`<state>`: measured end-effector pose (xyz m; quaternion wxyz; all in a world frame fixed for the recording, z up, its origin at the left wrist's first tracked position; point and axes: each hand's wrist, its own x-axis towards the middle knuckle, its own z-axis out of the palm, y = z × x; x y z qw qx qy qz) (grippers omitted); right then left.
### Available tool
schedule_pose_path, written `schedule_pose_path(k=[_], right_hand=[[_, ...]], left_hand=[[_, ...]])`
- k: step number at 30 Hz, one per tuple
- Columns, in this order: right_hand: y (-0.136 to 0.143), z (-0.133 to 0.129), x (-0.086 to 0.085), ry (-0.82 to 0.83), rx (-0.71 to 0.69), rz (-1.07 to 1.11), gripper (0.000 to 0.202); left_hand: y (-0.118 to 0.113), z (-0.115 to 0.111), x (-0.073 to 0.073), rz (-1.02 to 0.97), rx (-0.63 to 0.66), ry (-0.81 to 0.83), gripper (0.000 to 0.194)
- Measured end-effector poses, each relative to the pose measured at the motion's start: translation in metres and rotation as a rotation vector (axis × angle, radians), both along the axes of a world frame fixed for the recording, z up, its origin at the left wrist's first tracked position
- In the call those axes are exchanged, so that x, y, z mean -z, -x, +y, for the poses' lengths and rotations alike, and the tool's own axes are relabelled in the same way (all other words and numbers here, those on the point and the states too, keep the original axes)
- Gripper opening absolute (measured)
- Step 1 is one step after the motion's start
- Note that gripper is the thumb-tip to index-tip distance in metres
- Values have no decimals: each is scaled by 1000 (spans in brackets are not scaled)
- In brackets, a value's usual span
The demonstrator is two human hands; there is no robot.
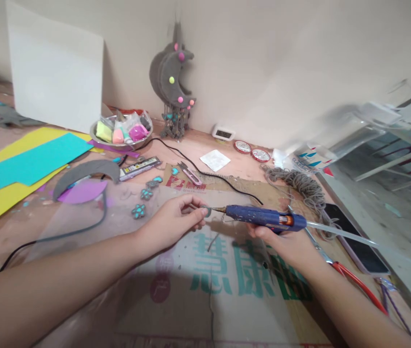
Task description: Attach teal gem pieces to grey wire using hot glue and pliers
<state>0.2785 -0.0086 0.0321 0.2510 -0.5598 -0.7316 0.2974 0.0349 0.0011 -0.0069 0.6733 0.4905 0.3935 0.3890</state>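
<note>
My right hand grips a blue glue gun with a long clear glue stick trailing from its back. The gun's metal nozzle points left, at a small grey piece pinched in the fingertips of my left hand. Its exact shape is mostly hidden by my fingers. Thin grey cord hangs down below that hand over the printed sheet. Left of my left hand lie several small grey shapes with turquoise centres, among them a flower.
A grey crescent, yellow and turquoise foam sheets and a bowl of packets lie left. Grey crescents with coloured balls hang behind. Right are a cord bundle, phone and red-handled pliers. Snips lie ahead.
</note>
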Motion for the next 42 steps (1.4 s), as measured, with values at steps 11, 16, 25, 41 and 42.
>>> schedule_pose_path(k=[11, 16, 25, 41, 42], right_hand=[[2, 0, 1, -49, 40, -20, 19], [3, -1, 1, -29, 35, -3, 18], [2, 0, 3, -2, 61, 1, 19], [-2, 0, 5, 7, 58, -6, 27], [-1, 0, 5, 1, 54, -6, 27]], left_hand=[[1, 0, 1, 63, 18, -35, 22], [1, 0, 0, 55, 16, -33, 22], [1, 0, 1, 43, 16, -29, 23], [1, 1, 3, 50, 22, -41, 21], [1, 1, 3, 54, 26, -44, 21]])
